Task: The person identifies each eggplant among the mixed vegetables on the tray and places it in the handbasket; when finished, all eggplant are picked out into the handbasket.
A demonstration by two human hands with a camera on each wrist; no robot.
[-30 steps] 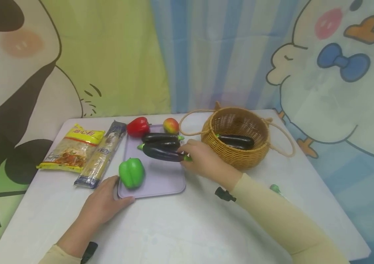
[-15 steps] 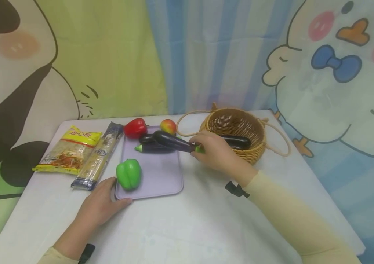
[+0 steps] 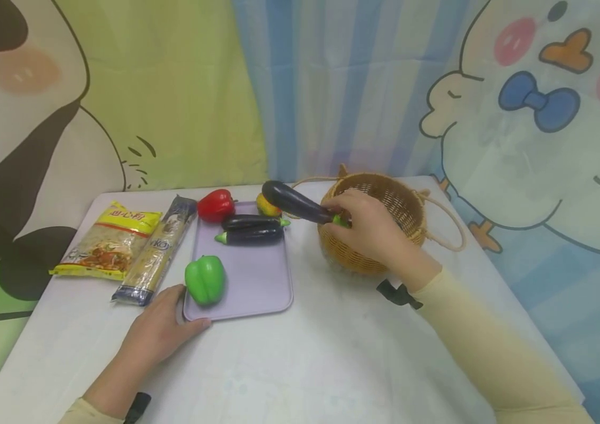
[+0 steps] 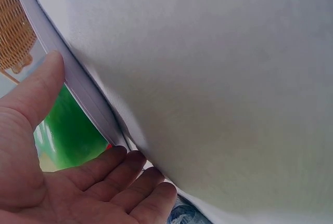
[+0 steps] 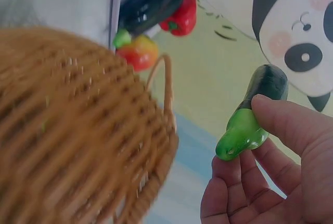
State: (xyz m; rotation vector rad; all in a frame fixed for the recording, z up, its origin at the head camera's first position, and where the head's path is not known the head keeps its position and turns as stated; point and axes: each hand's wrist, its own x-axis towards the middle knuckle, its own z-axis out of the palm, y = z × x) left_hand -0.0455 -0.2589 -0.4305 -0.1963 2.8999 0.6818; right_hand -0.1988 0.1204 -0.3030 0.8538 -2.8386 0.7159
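My right hand (image 3: 365, 224) pinches an eggplant (image 3: 300, 203) by its green stem end. The dark body points up and left, raised beside the wicker basket (image 3: 350, 253), with the hand over the basket's near left rim. In the right wrist view, thumb and fingertips meet at the green cap (image 5: 242, 130). My left hand (image 3: 156, 327) touches the near left corner of the lilac tray (image 3: 259, 285), thumb along its front edge. On that tray lie two more eggplants (image 3: 252, 237) and a green bell pepper (image 3: 205, 280). My right hand hides part of the basket's inside.
A red bell pepper (image 3: 216, 205) and a red-yellow fruit (image 3: 268, 204) sit at the tray's far end. Left of it lie a long noodle packet (image 3: 159, 247) and a yellow food bag (image 3: 111, 241). Rope handles (image 3: 450, 224) stick out from the basket.
My right hand has lifted the eggplant off the tray and carried it right to the basket, its body tipping upward. The left hand has stayed at the tray corner.
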